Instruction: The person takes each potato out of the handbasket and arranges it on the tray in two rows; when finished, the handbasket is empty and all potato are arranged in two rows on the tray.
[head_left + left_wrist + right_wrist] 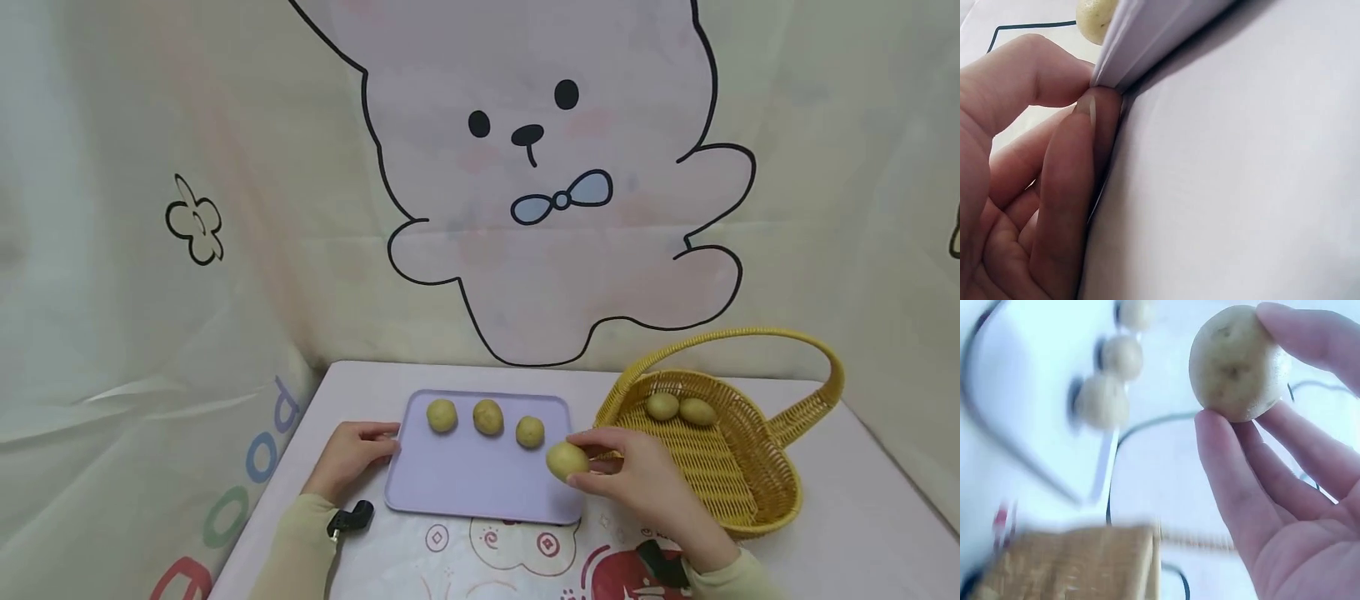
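In the head view, my right hand (637, 471) holds a potato (567, 462) between thumb and fingertips, above the right side of a lavender tray (465, 479). The right wrist view shows the same potato (1238, 365) pinched clear of any surface. Three potatoes lie in a row along the tray's far half: a left one (442, 416), a middle one (488, 417) and a right one (530, 432). My left hand (354, 454) is at the tray's left edge. In the left wrist view its fingertips pinch the tray's rim (1141, 37).
A yellow woven basket (783, 492) with a tall arched handle stands right of the tray, two potatoes (680, 408) inside it. The white table (367, 379) carries printed drawings near its front. A curtain (262, 208) with a cartoon bear hangs behind.
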Motion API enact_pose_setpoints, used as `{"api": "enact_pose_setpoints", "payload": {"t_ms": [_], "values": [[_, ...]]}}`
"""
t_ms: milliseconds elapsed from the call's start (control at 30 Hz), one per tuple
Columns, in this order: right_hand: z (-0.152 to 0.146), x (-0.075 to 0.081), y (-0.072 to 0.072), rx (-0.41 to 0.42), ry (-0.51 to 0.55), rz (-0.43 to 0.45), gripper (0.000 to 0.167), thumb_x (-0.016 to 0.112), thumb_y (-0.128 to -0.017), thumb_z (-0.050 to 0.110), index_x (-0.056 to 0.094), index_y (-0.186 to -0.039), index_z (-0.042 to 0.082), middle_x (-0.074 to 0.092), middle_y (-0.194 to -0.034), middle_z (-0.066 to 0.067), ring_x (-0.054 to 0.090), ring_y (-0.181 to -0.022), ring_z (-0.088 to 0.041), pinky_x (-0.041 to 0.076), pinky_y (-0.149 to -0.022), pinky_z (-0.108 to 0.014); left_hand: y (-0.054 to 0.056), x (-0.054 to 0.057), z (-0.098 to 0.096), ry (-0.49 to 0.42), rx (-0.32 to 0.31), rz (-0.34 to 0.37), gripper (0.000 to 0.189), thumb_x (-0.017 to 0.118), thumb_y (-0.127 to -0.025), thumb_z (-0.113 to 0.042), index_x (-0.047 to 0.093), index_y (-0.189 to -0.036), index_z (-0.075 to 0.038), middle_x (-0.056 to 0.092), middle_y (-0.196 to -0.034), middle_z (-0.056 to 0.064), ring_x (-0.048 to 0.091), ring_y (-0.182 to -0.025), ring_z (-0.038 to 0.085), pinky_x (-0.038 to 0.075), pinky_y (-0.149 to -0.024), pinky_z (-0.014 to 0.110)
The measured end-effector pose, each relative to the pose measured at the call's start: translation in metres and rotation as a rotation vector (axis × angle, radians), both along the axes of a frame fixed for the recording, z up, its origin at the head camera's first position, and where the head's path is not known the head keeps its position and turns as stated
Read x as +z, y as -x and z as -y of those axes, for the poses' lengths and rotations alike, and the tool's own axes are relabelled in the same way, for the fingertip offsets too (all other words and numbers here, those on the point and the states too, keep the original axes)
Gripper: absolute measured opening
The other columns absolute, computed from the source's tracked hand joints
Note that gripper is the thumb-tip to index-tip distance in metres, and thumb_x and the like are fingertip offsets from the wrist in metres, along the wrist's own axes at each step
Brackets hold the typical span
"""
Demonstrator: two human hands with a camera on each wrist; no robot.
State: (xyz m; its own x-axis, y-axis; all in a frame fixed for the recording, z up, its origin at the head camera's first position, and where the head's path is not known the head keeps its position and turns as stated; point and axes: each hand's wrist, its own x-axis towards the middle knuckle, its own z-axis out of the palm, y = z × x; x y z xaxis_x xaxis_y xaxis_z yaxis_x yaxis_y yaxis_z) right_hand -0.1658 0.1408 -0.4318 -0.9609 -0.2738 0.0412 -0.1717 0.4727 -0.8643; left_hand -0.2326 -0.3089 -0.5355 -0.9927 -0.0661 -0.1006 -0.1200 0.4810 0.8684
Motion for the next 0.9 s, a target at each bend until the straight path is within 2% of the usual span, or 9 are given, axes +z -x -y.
{"api": "enact_pose_setpoints", "payload": {"t_ms": [133,267,400,567,900], "values": [[0.035,-0.011,0.017,0.045,0.034,-0.021,0.044,0.095,-0.081,0.020,0.081,-0.122,0.010,0.078,-0.120,-0.010,0.076,-0.102,-0.019,0.063,-0.083,-0.023,-0.002,-0.001,-0.001,-0.015,0.018,0.004,0.034,0.087,-0.084,-0.018,0.085,-0.117,-0.013,0.083,-0.099,0.001,0.068,-0.085,0.010,0.054,-0.076,0.021],[0.069,-0.027,0.031,0.041,0.019,-0.029,0.042,0.095,-0.079,0.018,0.082,-0.119,0.011,0.080,-0.113,-0.005,0.075,-0.098,-0.015,0.063,-0.084,-0.024,-0.001,-0.001,-0.003,-0.037,0.014,0.002,0.033,0.088,-0.084,-0.019,0.085,-0.117,-0.013,0.083,-0.107,0.004,0.069,-0.089,0.010,0.055,-0.077,0.021],[0.102,-0.041,0.040,0.046,0.010,-0.026,0.041,0.095,-0.077,0.013,0.082,-0.116,0.010,0.079,-0.107,-0.004,0.075,-0.096,-0.015,0.063,-0.082,-0.024,0.000,-0.002,-0.003,-0.054,0.024,0.001,0.032,0.089,-0.084,-0.017,0.086,-0.116,-0.012,0.084,-0.110,0.005,0.071,-0.092,0.010,0.057,-0.077,0.021],[0.137,-0.052,0.045,0.093,0.025,-0.031,0.044,0.094,-0.077,0.009,0.080,-0.119,0.003,0.078,-0.106,-0.008,0.074,-0.096,-0.020,0.063,-0.081,-0.024,-0.002,-0.002,-0.003,-0.075,0.029,0.000,0.032,0.089,-0.084,-0.015,0.085,-0.115,-0.011,0.084,-0.106,0.006,0.071,-0.090,0.009,0.058,-0.076,0.021],[0.175,-0.067,0.045,0.158,-0.028,-0.118,0.042,0.094,-0.079,0.014,0.081,-0.119,0.005,0.079,-0.108,-0.005,0.070,-0.092,-0.013,0.061,-0.082,-0.028,-0.002,0.001,-0.004,-0.101,0.022,-0.020,0.033,0.089,-0.083,-0.012,0.085,-0.115,-0.008,0.083,-0.101,0.008,0.069,-0.083,0.008,0.057,-0.071,0.020]]}}
